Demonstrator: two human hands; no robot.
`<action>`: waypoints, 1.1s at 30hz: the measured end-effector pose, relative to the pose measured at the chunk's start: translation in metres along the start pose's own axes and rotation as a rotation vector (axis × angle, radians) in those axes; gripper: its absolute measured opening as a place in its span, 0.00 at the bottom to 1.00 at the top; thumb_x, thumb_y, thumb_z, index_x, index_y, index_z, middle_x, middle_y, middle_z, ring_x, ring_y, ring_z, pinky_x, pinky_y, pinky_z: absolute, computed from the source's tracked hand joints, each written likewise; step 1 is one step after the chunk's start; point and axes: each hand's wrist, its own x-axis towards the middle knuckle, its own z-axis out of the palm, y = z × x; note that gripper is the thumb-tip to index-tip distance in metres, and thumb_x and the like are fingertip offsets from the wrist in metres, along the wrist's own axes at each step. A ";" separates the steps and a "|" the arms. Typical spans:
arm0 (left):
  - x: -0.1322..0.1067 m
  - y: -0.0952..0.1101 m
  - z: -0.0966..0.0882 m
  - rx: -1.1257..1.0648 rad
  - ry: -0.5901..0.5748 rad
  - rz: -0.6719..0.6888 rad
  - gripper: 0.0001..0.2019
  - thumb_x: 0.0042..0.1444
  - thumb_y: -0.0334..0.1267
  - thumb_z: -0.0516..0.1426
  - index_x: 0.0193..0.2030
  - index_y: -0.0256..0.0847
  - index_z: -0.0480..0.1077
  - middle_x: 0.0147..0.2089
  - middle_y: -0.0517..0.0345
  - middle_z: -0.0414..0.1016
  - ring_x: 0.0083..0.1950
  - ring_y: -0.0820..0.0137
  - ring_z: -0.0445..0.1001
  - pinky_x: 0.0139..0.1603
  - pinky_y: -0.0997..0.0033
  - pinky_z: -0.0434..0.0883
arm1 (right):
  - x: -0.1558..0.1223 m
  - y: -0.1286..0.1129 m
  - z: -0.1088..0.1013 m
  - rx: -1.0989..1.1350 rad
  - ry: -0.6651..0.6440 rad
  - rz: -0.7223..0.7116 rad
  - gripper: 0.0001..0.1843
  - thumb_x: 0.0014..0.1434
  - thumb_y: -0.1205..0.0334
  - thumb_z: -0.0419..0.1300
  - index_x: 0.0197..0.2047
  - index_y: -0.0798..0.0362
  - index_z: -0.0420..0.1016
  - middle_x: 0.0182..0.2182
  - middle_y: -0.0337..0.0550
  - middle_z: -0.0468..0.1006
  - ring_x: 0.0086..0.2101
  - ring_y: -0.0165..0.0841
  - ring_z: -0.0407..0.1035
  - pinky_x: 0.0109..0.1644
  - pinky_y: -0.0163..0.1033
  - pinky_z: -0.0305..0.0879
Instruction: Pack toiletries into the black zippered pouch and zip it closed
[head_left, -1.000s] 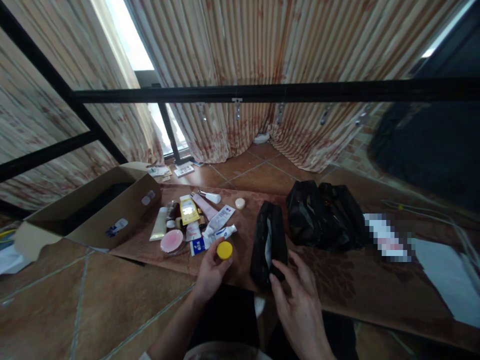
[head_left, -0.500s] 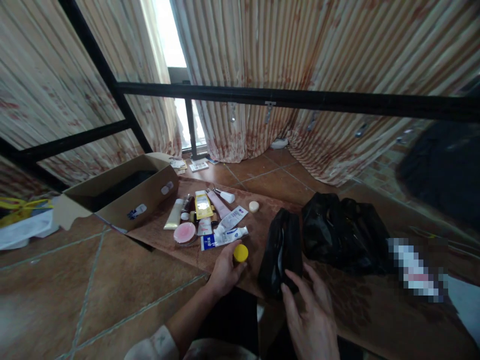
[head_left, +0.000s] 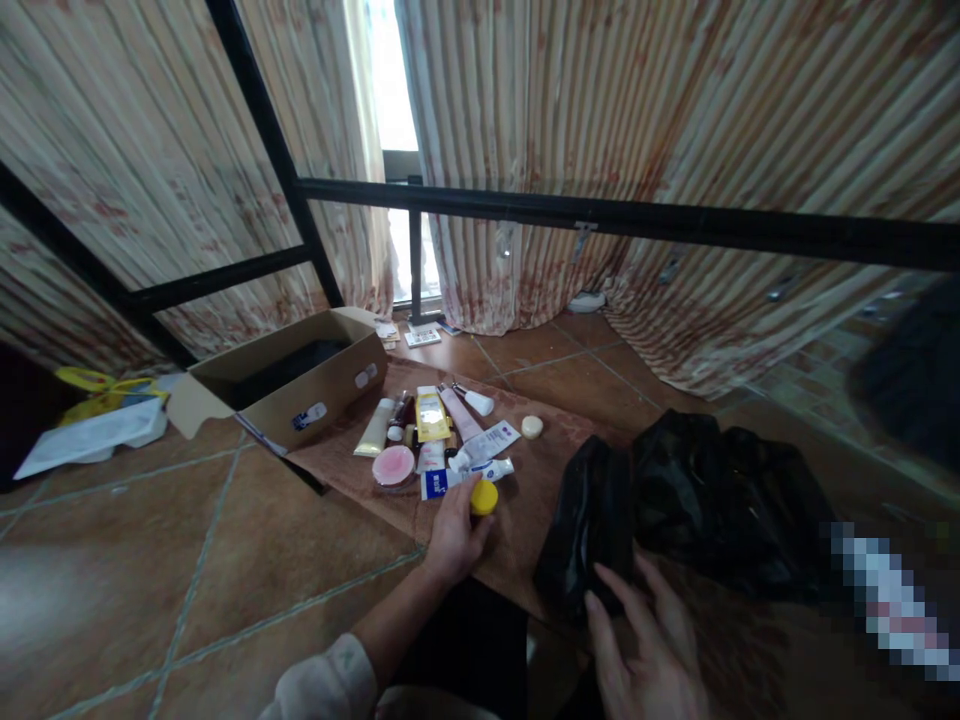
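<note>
My left hand [head_left: 456, 540] is closed around a small round container with a yellow lid [head_left: 484, 498], in front of the pile of tubes. With its fingers spread, my right hand [head_left: 649, 640] rests on the near end of a black pouch [head_left: 581, 520]. A pale slit runs along the pouch's top. Beyond my left hand lie a blue-and-white tube [head_left: 442, 484], a pink round tub [head_left: 394, 466], a yellow packet [head_left: 431, 413], a cream tube [head_left: 373, 428] and a pink tube [head_left: 459, 412]. A small cream-coloured round thing [head_left: 532, 427] lies apart to their right.
The items lie on a brown cloth-covered surface [head_left: 517, 540]. An open cardboard box [head_left: 330, 398] stands at its left end. More black bags [head_left: 720, 490] sit to the right. A black metal rail [head_left: 525, 208] and striped curtains [head_left: 525, 110] are behind. Tiled floor [head_left: 300, 560] lies left.
The view has shifted, so most things appear farther right and slightly lower. My left hand with the yellow-lidded container has come nearer the blue-and-white tube. My right hand stays on the pouch.
</note>
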 end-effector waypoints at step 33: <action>0.118 -0.005 -0.118 0.952 -0.087 -0.032 0.22 0.43 0.31 0.56 0.49 0.41 0.73 0.48 0.51 0.77 0.52 0.55 0.68 0.53 0.60 0.63 | 0.006 -0.015 -0.003 0.078 -0.015 0.119 0.19 0.61 0.47 0.52 0.47 0.49 0.75 0.57 0.53 0.65 0.55 0.50 0.63 0.49 0.58 0.68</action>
